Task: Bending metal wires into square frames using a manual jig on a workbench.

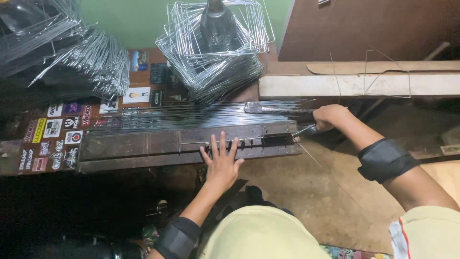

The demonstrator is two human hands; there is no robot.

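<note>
Nearest the camera, the person's pale yellow cap (261,232) fills the bottom edge, with a black elastic band (178,238) on the left forearm and another black band (385,159) on the right.

Moving out, the left hand (221,165) lies flat and wide, all fingers spread, holding nothing, its fingertips pressing the near edge of the long dark metal bending jig (187,143) bolted along the bench. That flat press looks like the right idea: it should keep the jig and the wire seated, with the fingers kept on the near side of the small pegs.

To the right, the right hand (329,117) is closed in a fist around the dark handle (305,128) at the jig's right end; a thin steel wire (311,156) slants down toward the dirt floor below it. A steady, even pull on that handle, I judge, gives the cleanest bend.

Just beyond the jig lies a bundle of straight silvery wire rods (191,115), running left to right. A pale wooden beam (354,85) sits farther right, with 1 bent wire frame (387,72) leaning on it.

Farthest off, a tall stack of finished square wire frames (215,48) stands centre, and another heap of wire frames (72,52) spills in from the far left above a sticker-covered board (52,134).
</note>
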